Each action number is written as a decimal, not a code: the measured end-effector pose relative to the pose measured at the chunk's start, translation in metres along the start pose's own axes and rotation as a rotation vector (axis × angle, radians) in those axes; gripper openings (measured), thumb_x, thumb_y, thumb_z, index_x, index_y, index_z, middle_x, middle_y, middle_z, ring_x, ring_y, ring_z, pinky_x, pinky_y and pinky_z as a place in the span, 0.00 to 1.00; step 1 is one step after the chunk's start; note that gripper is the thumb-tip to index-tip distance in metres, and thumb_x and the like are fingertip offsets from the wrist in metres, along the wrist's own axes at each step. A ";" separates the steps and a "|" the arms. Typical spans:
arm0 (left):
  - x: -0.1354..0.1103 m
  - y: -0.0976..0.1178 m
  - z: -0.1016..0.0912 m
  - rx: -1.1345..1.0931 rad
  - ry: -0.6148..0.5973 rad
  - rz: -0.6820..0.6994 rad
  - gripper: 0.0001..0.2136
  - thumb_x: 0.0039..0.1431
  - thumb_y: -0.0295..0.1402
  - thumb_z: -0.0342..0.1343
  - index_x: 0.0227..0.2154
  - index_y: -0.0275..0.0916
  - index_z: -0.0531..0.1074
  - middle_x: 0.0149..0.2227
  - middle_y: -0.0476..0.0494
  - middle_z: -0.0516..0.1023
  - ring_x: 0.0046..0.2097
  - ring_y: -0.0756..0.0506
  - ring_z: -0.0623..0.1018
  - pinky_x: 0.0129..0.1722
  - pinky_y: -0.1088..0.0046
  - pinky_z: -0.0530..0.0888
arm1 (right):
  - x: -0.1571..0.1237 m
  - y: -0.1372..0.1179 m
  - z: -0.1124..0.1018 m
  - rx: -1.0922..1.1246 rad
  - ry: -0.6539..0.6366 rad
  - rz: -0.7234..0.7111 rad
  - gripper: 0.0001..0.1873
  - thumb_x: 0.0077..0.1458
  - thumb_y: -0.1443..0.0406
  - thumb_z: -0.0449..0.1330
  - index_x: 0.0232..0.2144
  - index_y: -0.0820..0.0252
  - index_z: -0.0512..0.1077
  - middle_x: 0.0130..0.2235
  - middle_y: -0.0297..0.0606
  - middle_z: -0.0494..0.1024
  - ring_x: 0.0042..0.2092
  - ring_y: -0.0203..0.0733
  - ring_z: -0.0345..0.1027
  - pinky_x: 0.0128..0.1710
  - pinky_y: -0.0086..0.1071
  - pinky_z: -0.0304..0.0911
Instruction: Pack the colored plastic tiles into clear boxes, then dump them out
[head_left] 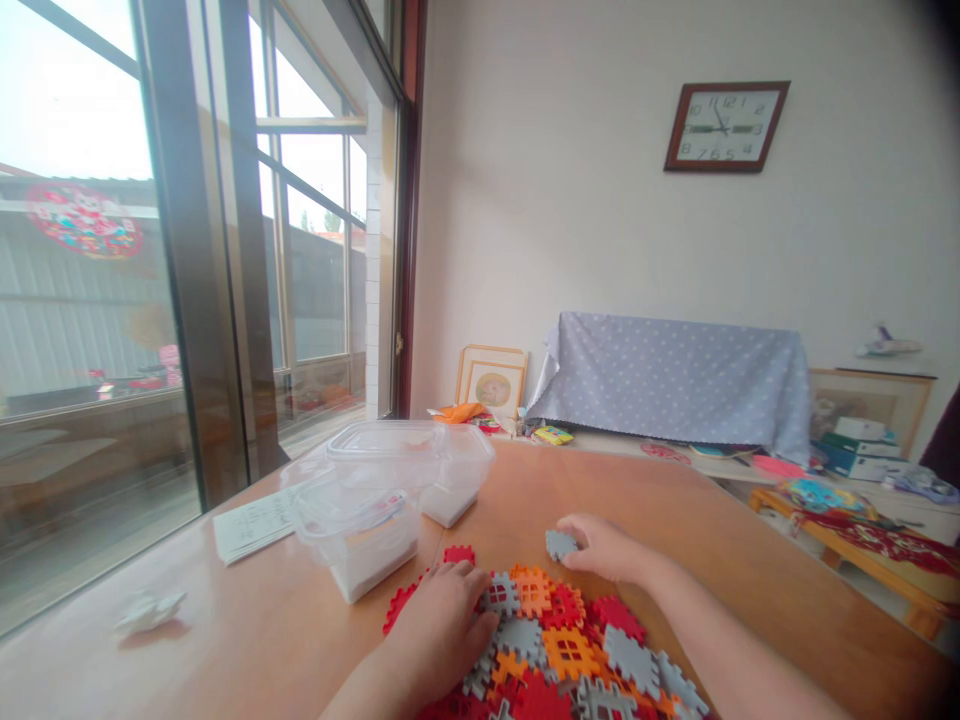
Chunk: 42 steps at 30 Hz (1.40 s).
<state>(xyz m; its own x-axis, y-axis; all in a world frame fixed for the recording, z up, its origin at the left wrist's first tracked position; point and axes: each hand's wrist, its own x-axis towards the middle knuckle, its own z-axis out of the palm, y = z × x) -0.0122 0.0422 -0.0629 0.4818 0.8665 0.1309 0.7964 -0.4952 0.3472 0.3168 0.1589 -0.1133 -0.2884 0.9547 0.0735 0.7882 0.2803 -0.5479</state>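
A heap of notched, square interlocking plastic tiles in red, orange and grey lies at the near edge of the wooden table (pixel 630 500). My left hand (pixel 442 625) rests palm down on the heap's left side, its fingers lying over red and grey tiles; whether it grips one is hidden. Beyond the heap, my right hand (pixel 604 548) pinches a grey tile (pixel 559 545) just above or on the tabletop. An orange window-patterned tile (pixel 571 652) and a plain grey tile (pixel 632 660) lie on top of the pile between my arms.
Clear plastic containers (pixel 375 545) with lids stand behind the heap, beside a stack of paper (pixel 253 525). A crumpled tissue (pixel 150 612) lies at the left. Large windows (pixel 315 280) border the table's left side. A wooden bench (pixel 862 550) stands at the right.
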 end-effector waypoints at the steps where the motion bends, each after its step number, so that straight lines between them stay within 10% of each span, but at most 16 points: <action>1: 0.000 0.000 0.001 0.001 0.004 0.002 0.08 0.63 0.38 0.51 0.39 0.45 0.74 0.45 0.42 0.77 0.50 0.38 0.75 0.47 0.64 0.72 | 0.000 0.001 -0.001 -0.005 0.002 0.000 0.30 0.42 0.62 0.69 0.51 0.55 0.76 0.52 0.41 0.79 0.52 0.52 0.71 0.54 0.41 0.63; 26: 0.002 0.000 0.002 -0.020 0.002 -0.009 0.10 0.61 0.39 0.53 0.41 0.45 0.75 0.44 0.41 0.77 0.48 0.37 0.76 0.48 0.64 0.72 | -0.014 0.005 -0.008 0.114 0.112 0.051 0.32 0.45 0.63 0.63 0.56 0.56 0.73 0.60 0.45 0.74 0.62 0.55 0.66 0.63 0.48 0.57; 42: 0.002 0.003 0.009 -0.084 -0.013 0.107 0.10 0.65 0.39 0.51 0.43 0.45 0.75 0.43 0.42 0.78 0.46 0.40 0.77 0.45 0.67 0.71 | -0.169 -0.045 -0.018 0.405 0.130 0.157 0.27 0.56 0.56 0.63 0.57 0.57 0.73 0.60 0.47 0.75 0.60 0.54 0.69 0.63 0.47 0.61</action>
<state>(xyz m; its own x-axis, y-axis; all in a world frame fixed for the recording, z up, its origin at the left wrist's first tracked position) -0.0054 0.0421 -0.0697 0.5675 0.8078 0.1593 0.7070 -0.5772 0.4085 0.3404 -0.0129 -0.0859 -0.0911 0.9944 0.0531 0.5334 0.0938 -0.8407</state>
